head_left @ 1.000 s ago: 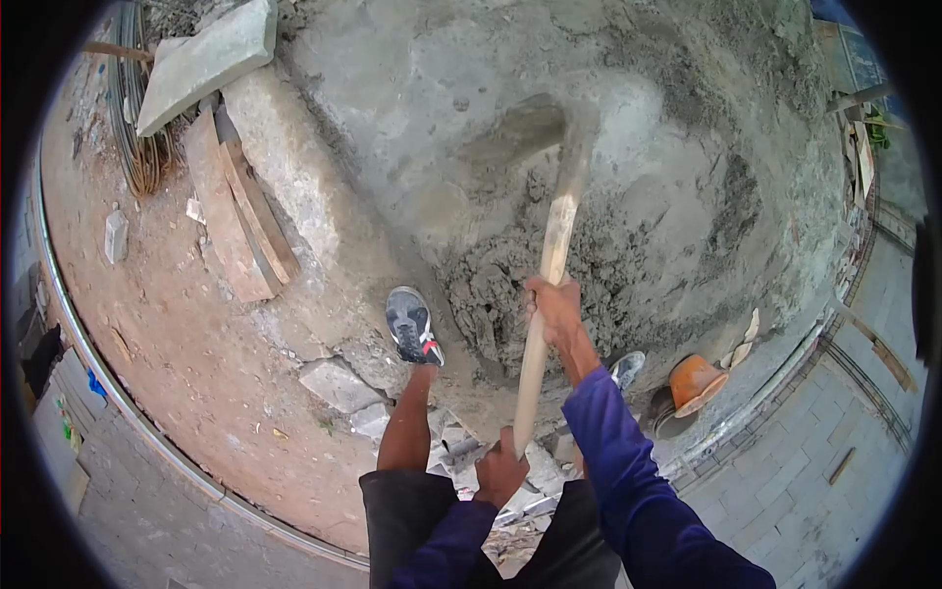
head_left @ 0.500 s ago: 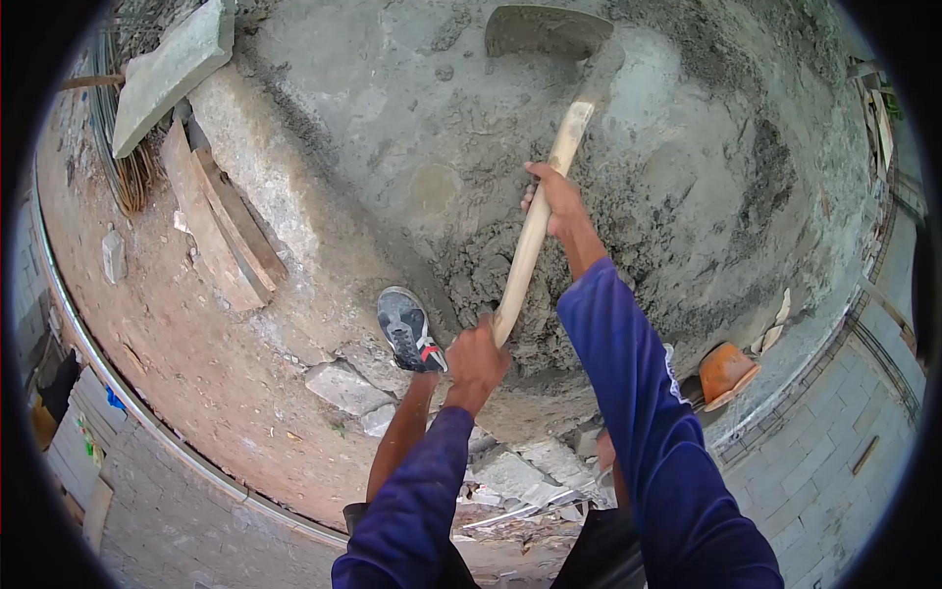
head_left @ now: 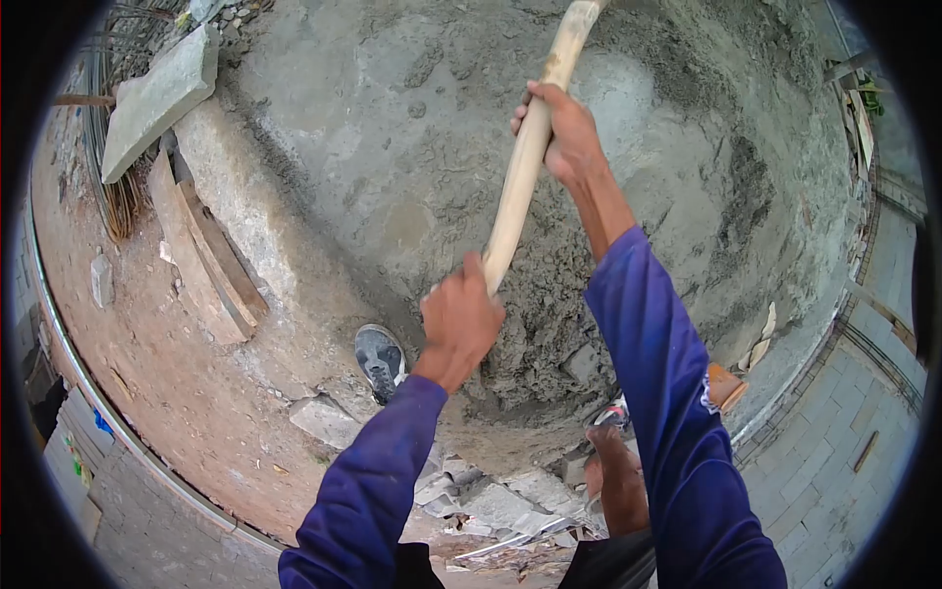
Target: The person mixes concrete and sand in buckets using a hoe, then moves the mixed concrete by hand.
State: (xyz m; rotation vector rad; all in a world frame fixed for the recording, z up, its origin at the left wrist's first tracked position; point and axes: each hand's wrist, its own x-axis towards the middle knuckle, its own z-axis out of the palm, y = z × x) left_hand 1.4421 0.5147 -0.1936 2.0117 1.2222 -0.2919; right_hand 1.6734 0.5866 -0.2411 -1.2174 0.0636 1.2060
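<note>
A hoe's pale wooden handle [head_left: 522, 177] slants up over wet grey mortar [head_left: 530, 324]. My left hand [head_left: 463, 319] is wrapped round its lower end. Farther up the shaft, my right hand [head_left: 569, 133] grips it with the fingers curled round the wood. The blade lies beyond the top edge of the view. Below the handle, the mortar is lumpy and churned; farther off it spreads smooth and wet.
My shoe [head_left: 380, 361] stands at the mortar's edge, near broken concrete pieces [head_left: 329, 420]. Leftward lie a concrete slab [head_left: 162, 103], wooden boards [head_left: 201, 255] and bundled rods [head_left: 118, 196]. An orange container [head_left: 725, 388] sits partly behind my right sleeve.
Both hands and the hoe have risen in the view, and the blade has left the frame. More of my right foot and leg shows now.
</note>
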